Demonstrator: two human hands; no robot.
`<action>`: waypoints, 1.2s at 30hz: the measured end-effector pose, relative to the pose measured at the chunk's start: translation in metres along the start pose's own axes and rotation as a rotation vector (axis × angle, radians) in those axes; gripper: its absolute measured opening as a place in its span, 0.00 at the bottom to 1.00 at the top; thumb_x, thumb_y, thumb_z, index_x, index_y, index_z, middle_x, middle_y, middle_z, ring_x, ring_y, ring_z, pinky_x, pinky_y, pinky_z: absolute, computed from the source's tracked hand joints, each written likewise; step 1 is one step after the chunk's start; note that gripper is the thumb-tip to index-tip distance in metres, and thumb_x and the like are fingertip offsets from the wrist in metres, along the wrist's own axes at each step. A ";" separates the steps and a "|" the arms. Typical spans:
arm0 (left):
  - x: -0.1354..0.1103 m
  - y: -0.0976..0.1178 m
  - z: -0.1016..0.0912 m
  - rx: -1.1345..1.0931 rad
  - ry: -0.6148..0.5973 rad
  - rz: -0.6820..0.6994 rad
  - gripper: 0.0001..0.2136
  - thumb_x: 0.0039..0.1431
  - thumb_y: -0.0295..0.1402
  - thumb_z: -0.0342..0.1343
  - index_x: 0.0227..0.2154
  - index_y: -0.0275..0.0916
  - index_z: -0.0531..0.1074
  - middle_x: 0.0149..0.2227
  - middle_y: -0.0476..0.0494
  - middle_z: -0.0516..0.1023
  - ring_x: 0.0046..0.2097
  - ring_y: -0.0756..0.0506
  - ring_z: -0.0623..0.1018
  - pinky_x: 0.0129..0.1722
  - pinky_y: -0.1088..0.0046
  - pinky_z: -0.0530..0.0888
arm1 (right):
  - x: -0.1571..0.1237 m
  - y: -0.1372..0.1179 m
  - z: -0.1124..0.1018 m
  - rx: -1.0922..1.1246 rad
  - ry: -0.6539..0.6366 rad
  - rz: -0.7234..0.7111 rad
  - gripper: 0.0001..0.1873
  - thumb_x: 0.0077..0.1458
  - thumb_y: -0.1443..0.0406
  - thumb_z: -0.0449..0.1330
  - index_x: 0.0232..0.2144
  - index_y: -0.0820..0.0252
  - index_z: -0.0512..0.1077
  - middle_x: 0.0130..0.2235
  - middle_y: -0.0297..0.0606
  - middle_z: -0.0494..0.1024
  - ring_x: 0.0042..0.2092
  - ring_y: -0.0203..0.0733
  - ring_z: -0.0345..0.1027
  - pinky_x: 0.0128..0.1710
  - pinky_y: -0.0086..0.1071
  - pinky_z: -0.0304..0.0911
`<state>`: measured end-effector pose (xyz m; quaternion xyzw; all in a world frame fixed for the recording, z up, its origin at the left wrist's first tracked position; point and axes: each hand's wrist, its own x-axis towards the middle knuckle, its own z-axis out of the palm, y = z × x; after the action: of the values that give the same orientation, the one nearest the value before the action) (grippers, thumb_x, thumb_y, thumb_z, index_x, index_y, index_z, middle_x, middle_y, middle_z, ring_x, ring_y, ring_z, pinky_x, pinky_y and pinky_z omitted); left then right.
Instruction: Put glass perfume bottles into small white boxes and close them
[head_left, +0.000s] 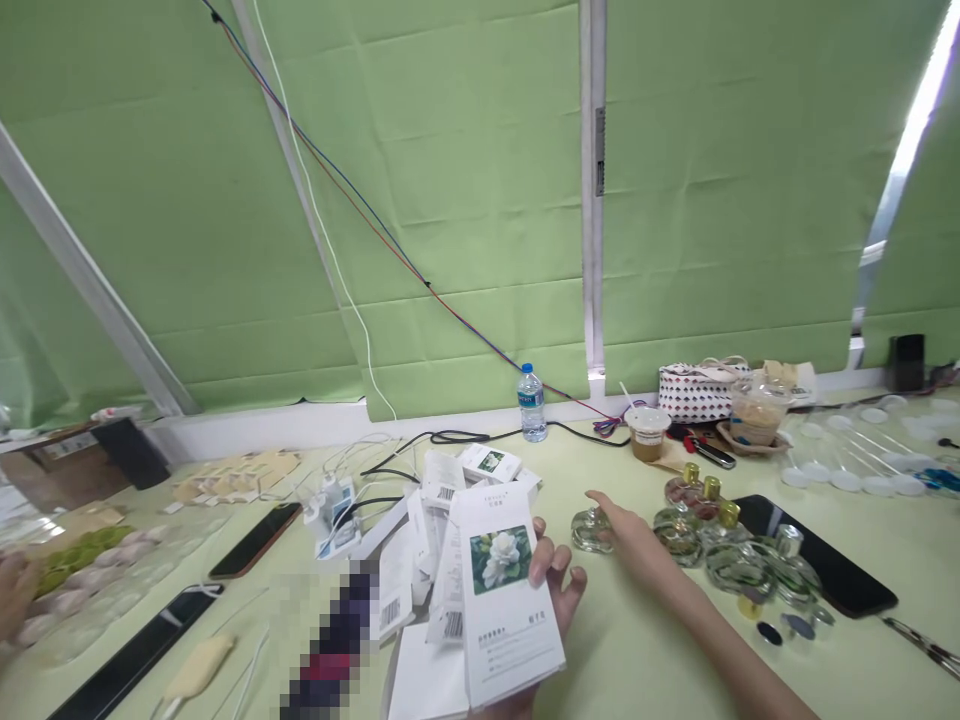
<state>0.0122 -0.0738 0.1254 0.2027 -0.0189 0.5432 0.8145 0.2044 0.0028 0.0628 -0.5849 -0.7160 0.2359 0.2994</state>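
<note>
My left hand (556, 585) is closed around a white carton (504, 600) with a white flower picture, held upright near the bottom centre. More white cartons (442, 520) are bunched behind it. My right hand (628, 540) reaches in from the lower right with fingers stretched out. Its fingertips rest at a small clear glass bottle (589, 532) standing on the pale green table (645, 650). Nothing is gripped in that hand.
Several glass bottles with gold caps (712, 525) stand right of my hand, beside a black phone (832, 565). A water bottle (532, 403), two cups (646, 432), a patterned pouch (697, 390) and cables line the back. Two more phones (255, 540) lie left. Another person's hand (15, 592) shows far left.
</note>
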 end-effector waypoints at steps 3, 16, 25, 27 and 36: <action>0.000 0.007 -0.013 -0.050 -0.019 0.024 0.20 0.47 0.42 0.65 0.39 0.35 0.71 0.23 0.55 0.64 0.32 0.50 0.69 0.40 0.72 0.68 | 0.005 0.005 -0.006 0.119 -0.013 0.028 0.28 0.51 0.75 0.52 0.55 0.58 0.63 0.38 0.36 0.78 0.43 0.43 0.72 0.44 0.35 0.62; 0.000 0.016 -0.024 0.007 0.086 0.081 0.18 0.45 0.43 0.66 0.34 0.38 0.71 0.18 0.57 0.60 0.23 0.54 0.61 0.26 0.77 0.63 | -0.002 -0.011 -0.008 0.475 -0.136 0.037 0.12 0.57 0.65 0.58 0.44 0.63 0.72 0.36 0.36 0.80 0.40 0.42 0.75 0.41 0.36 0.68; -0.026 -0.031 -0.057 0.949 0.536 0.324 0.21 0.50 0.53 0.60 0.40 0.43 0.74 0.41 0.44 0.76 0.45 0.41 0.72 0.40 0.71 0.67 | -0.005 -0.002 -0.004 0.172 0.095 0.019 0.14 0.61 0.60 0.59 0.47 0.61 0.70 0.48 0.39 0.75 0.48 0.45 0.71 0.48 0.47 0.66; -0.029 -0.045 -0.069 1.181 0.498 0.419 0.24 0.47 0.56 0.59 0.39 0.42 0.75 0.41 0.41 0.76 0.45 0.39 0.72 0.42 0.69 0.66 | -0.002 0.000 -0.003 0.113 0.127 0.022 0.15 0.61 0.60 0.58 0.49 0.60 0.69 0.49 0.40 0.74 0.46 0.44 0.72 0.46 0.45 0.67; -0.032 -0.046 -0.094 1.230 0.535 0.355 0.26 0.49 0.56 0.58 0.43 0.42 0.71 0.41 0.42 0.78 0.39 0.41 0.76 0.36 0.70 0.68 | -0.020 -0.011 -0.018 -0.033 0.229 -0.043 0.23 0.59 0.75 0.51 0.55 0.58 0.66 0.54 0.42 0.73 0.55 0.41 0.67 0.53 0.36 0.62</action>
<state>0.0226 -0.0838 0.0165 0.4807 0.4610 0.6115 0.4271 0.2120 -0.0193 0.0804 -0.5974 -0.6932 0.1496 0.3745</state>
